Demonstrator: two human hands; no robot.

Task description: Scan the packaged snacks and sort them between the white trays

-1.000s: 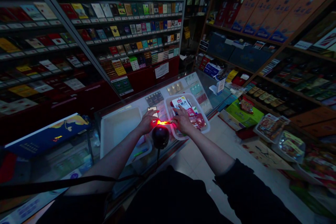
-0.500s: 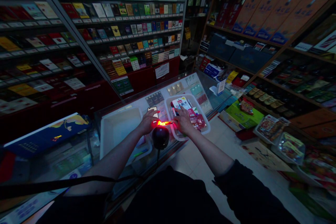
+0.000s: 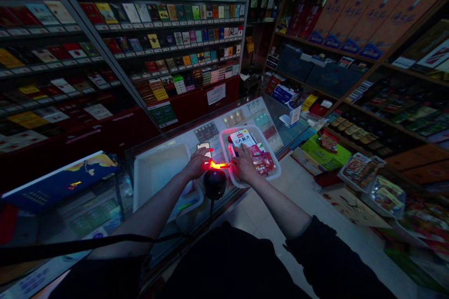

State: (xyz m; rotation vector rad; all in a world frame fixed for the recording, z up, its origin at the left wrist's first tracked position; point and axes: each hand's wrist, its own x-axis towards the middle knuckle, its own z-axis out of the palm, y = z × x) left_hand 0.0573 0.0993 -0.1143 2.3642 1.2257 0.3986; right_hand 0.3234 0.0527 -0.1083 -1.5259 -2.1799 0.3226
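My left hand (image 3: 198,164) and my right hand (image 3: 244,164) grip the two ends of a narrow, flat item (image 3: 220,165), lit bright red. The glare hides what kind of item it is. Just below it stands a black barcode scanner (image 3: 214,184) with a cable, its red light falling on the item and my fingertips. Beyond my left hand lies a phone (image 3: 204,145) with a lit screen. My right hand is over the near left side of a white plastic tub (image 3: 278,172), which holds a white printed packet (image 3: 242,137) and a red package (image 3: 264,163).
Left of the scanner, another white tub (image 3: 154,161) rests on the glass counter (image 3: 224,126). A blue box (image 3: 63,180) lies farther left. Shelves of cigarette packs (image 3: 185,37) stand behind the counter. Snack trays (image 3: 361,173) and a green box (image 3: 326,149) are at right.
Almost nothing differs. The item between my hands has tilted slightly, and my view has shifted a little.
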